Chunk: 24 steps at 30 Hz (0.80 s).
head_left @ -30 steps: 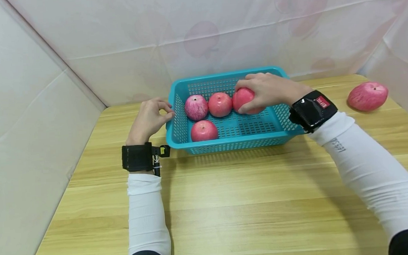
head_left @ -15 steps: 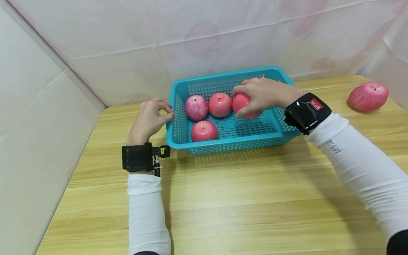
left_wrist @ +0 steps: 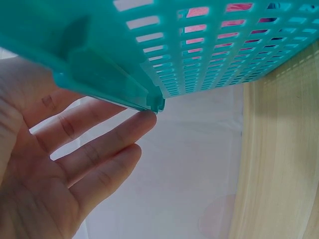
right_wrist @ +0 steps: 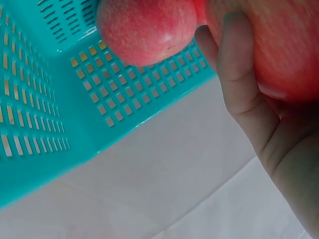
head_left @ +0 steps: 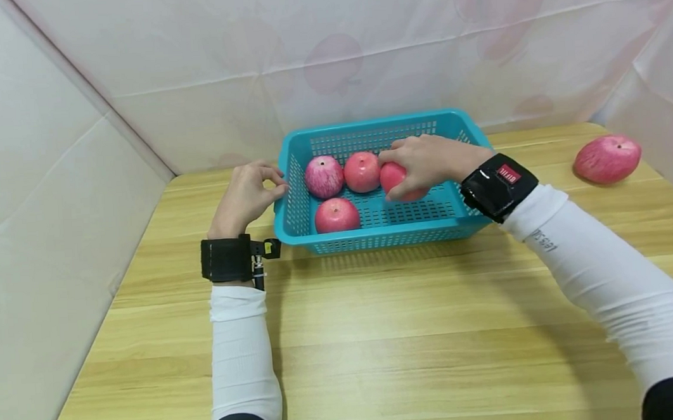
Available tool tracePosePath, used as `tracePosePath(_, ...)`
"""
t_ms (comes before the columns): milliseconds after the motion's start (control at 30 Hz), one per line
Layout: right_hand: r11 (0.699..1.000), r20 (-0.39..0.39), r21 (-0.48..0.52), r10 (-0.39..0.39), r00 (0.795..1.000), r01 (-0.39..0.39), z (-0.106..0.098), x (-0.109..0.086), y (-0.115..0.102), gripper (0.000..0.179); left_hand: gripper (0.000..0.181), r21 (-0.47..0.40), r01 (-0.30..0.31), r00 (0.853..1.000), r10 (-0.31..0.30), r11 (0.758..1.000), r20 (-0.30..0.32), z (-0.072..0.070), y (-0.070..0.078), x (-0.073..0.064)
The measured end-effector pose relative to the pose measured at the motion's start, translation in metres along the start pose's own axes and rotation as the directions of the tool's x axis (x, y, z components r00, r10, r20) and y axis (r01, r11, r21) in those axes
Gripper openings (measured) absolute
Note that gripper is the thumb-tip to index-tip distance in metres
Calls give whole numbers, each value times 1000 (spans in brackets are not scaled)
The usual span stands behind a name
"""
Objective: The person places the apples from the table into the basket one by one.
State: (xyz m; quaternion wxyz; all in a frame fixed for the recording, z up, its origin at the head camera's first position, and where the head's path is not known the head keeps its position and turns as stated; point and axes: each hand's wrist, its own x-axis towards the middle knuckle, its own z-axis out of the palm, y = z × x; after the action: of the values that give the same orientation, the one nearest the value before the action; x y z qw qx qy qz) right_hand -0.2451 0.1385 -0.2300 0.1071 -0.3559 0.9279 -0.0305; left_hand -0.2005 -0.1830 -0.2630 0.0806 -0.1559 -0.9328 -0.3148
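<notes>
A turquoise plastic basket with slotted walls stands near the back of the table. My left hand holds its left rim, thumb on top; in the left wrist view the fingers lie under the rim's edge. My right hand reaches into the basket and grips a red apple from above, fingers curled over it. In the right wrist view this apple is close beside another apple. That pink apple, a streaked one and a front one lie in the basket's left half.
A longer pinkish-red fruit lies on the wooden table to the right of the basket. A pale cloth wall rises just behind the basket, with another pale wall at the left.
My right hand has moved a little left and toward the front of the basket, lower, with the red apple in its grip. The left hand has stayed in place.
</notes>
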Motion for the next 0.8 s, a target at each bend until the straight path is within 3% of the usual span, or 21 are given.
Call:
tracePosePath(600, 1000, 40, 8, -25, 999, 24, 9, 7, -8, 66, 13, -7, 7, 1000, -7, 1000, 6, 0, 0, -1)
tracePosePath(800, 999, 91, 27, -35, 995, 33, 12, 10, -11, 66, 13, -8, 14, 1000, -14, 1000, 10, 0, 1, -1)
